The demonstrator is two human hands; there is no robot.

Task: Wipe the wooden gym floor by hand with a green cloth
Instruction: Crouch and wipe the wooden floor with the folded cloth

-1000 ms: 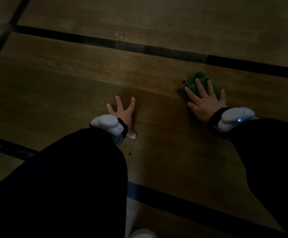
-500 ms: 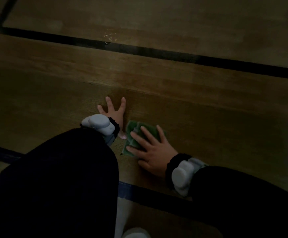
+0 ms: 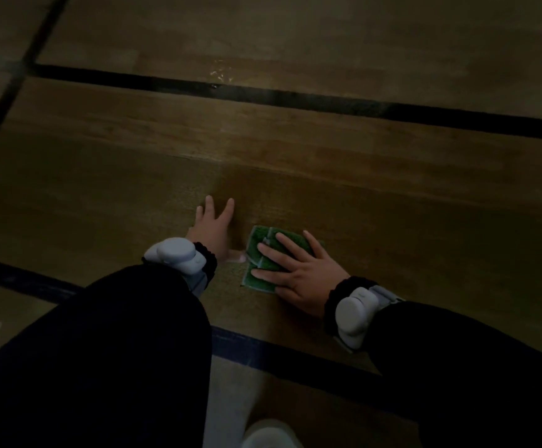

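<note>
Head view: one green cloth (image 3: 265, 253), two hands, two grey wrist bands, three dark floor lines. Cloth flat on wooden floor (image 3: 328, 176), just right of left hand (image 3: 213, 229). Left hand flat on floor, fingers spread wide. Right hand (image 3: 302, 273) flat on cloth, fingers straight, pressing down.

Open floor ahead: we see bare wooden floor (image 3: 328, 163) from the fingertips to the far black line (image 3: 295, 100), flat and passable.
Right side: boards lie open to the frame's edge beside the right hand (image 3: 308, 274).
Left obstacle: our left hand (image 3: 213, 229) is planted flat just beside the green cloth (image 3: 265, 250); its thumb nearly touches the cloth edge.
Near side: dark sleeves (image 3: 117, 350) and the near blue line (image 3: 247, 347) bound the way back.
</note>
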